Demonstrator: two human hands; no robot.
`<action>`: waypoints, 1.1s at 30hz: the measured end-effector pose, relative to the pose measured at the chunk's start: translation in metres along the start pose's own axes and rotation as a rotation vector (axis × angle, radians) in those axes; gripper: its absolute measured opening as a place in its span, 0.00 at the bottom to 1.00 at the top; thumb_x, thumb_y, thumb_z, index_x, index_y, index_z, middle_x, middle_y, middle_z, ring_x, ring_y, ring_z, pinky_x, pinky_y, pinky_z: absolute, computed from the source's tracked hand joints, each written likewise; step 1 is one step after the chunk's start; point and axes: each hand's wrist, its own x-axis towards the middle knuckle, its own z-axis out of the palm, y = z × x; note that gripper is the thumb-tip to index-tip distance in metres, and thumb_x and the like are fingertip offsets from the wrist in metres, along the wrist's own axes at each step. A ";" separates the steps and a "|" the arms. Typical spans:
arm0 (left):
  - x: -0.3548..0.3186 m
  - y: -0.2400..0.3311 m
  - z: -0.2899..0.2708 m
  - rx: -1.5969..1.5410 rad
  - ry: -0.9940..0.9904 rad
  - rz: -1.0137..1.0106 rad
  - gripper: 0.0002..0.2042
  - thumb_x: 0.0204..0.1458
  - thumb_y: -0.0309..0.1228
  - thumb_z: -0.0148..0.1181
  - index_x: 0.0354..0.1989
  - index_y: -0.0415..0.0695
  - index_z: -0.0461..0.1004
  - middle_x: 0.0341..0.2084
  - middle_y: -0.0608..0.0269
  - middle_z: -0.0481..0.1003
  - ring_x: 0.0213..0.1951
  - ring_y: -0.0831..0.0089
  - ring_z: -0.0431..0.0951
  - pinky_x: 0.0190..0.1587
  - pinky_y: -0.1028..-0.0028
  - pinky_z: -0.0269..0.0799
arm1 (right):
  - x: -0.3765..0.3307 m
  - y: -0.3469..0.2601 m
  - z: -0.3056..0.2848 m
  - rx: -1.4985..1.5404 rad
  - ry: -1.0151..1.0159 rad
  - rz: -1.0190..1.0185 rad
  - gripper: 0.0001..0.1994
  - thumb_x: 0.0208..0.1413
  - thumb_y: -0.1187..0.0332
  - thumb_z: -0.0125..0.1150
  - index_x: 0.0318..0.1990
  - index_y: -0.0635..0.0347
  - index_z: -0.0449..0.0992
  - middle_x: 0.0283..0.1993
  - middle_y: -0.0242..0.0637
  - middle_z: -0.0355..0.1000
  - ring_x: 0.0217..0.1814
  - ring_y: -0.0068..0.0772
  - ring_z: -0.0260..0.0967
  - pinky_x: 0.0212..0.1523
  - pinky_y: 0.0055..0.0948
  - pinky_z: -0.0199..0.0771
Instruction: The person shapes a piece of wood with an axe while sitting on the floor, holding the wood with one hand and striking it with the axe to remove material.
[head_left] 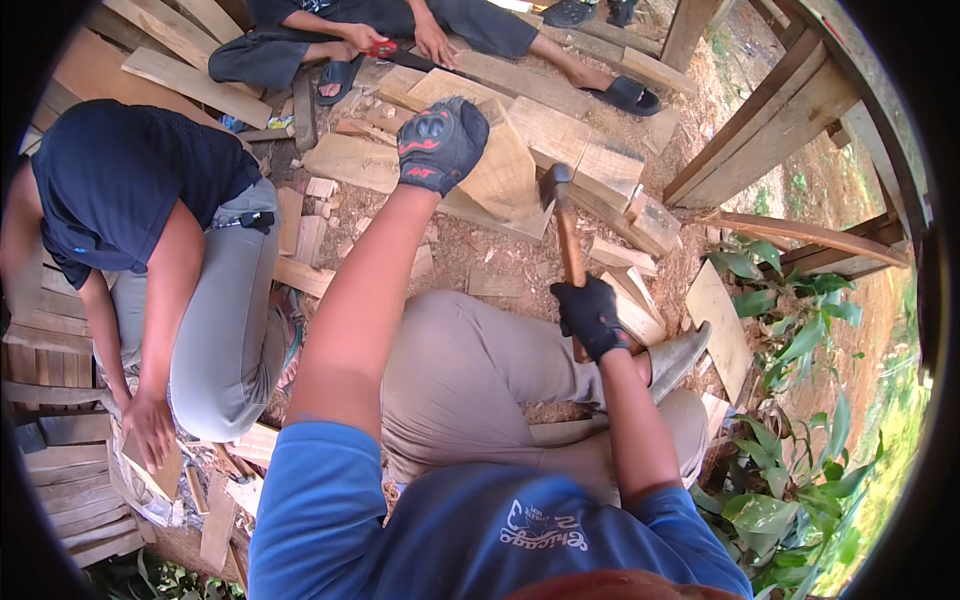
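My left hand (442, 146), in a black and red padded glove, is closed over the upper part of a pale wooden board (503, 178) that stands tilted among other timber. Its fingertips are partly hidden. In a dark glove, my right hand (592, 318) wraps round the lower wooden handle of a hatchet (569, 236). The dark metal head of the hatchet points up and away from me, just right of the board. From this angle I cannot tell whether the head touches the wood.
On the left a crouching person (150, 190) presses a hand on a small wood piece (152, 465). Farther back, another seated person holds a red-handled saw (385, 50). Offcuts (495, 284) litter the ground; leafy plants (770, 510) and a timber frame (765, 120) stand right.
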 end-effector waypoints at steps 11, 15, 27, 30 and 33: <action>0.003 -0.024 0.008 -0.002 -0.021 -0.099 0.26 0.70 0.46 0.40 0.38 0.41 0.84 0.38 0.40 0.84 0.44 0.39 0.84 0.50 0.45 0.78 | -0.100 -0.151 -0.080 0.524 0.434 -0.718 0.09 0.67 0.66 0.68 0.34 0.57 0.78 0.24 0.33 0.73 0.23 0.25 0.71 0.25 0.30 0.71; 0.012 -0.004 0.005 -0.023 -0.077 -0.080 0.25 0.69 0.46 0.41 0.39 0.41 0.84 0.39 0.39 0.84 0.44 0.40 0.85 0.50 0.45 0.79 | -0.018 -0.034 -0.015 0.018 0.521 -0.468 0.15 0.64 0.58 0.72 0.36 0.63 0.82 0.25 0.37 0.80 0.24 0.28 0.78 0.28 0.36 0.79; 0.021 0.034 0.004 0.043 -0.062 0.051 0.21 0.65 0.43 0.49 0.35 0.40 0.85 0.33 0.42 0.85 0.37 0.45 0.86 0.42 0.49 0.81 | -0.123 -0.126 -0.094 0.125 0.400 -0.360 0.11 0.61 0.64 0.75 0.34 0.60 0.81 0.21 0.28 0.72 0.19 0.19 0.68 0.21 0.26 0.65; 0.015 0.026 0.006 0.042 -0.032 0.027 0.22 0.66 0.44 0.47 0.36 0.41 0.85 0.33 0.43 0.85 0.38 0.44 0.86 0.45 0.48 0.81 | -0.144 -0.157 -0.114 0.413 0.438 -0.558 0.08 0.62 0.69 0.73 0.34 0.59 0.80 0.22 0.30 0.72 0.20 0.19 0.68 0.22 0.25 0.65; 0.006 0.014 0.004 0.058 -0.001 -0.018 0.22 0.67 0.44 0.46 0.37 0.42 0.85 0.34 0.43 0.85 0.39 0.43 0.86 0.45 0.47 0.81 | -0.133 -0.151 -0.099 0.448 0.435 -0.659 0.09 0.65 0.66 0.70 0.35 0.57 0.79 0.23 0.29 0.73 0.21 0.20 0.68 0.24 0.27 0.68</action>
